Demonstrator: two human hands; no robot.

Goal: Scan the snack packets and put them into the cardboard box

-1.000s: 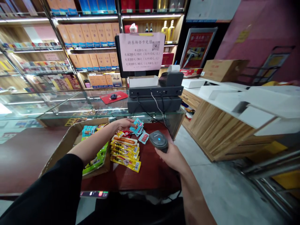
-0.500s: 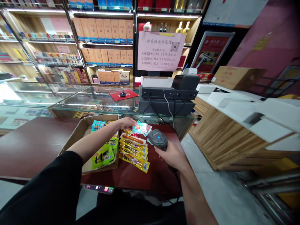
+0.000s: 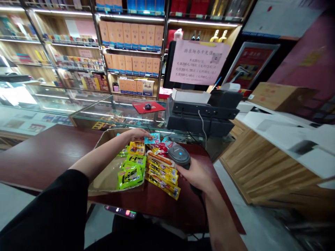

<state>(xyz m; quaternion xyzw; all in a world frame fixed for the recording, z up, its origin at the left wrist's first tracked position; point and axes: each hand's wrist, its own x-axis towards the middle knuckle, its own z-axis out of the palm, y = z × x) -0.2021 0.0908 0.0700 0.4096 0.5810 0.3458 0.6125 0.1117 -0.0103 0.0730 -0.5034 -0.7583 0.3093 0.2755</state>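
Observation:
My left hand (image 3: 138, 135) pinches a light-blue snack packet (image 3: 152, 138) above the far right rim of a cardboard box (image 3: 104, 183). Inside the box lie green snack packets (image 3: 131, 176) and a yellow-orange packet (image 3: 136, 148). My right hand (image 3: 195, 174) is wrapped round a dark grey barcode scanner (image 3: 178, 154), its head tilted toward the packets. Between box and scanner, yellow snack packets (image 3: 163, 179) lie fanned out on the table, with a sausage in a clear wrapper (image 3: 159, 158) above them. Red packets (image 3: 159, 149) lie behind the sausage, partly hidden.
The dark red table (image 3: 52, 153) meets a glass display counter (image 3: 123, 118), which holds a mouse (image 3: 148, 106) on a red mat. A cash register (image 3: 201, 115) with a monitor stands behind the scanner. A phone (image 3: 120, 211) sits below the table's front edge.
My left hand has drawn the light-blue packet back leftward, away from the scanner and toward the box. The scanner stays in my right hand. The whole view has shifted, with the scene moving rightward.

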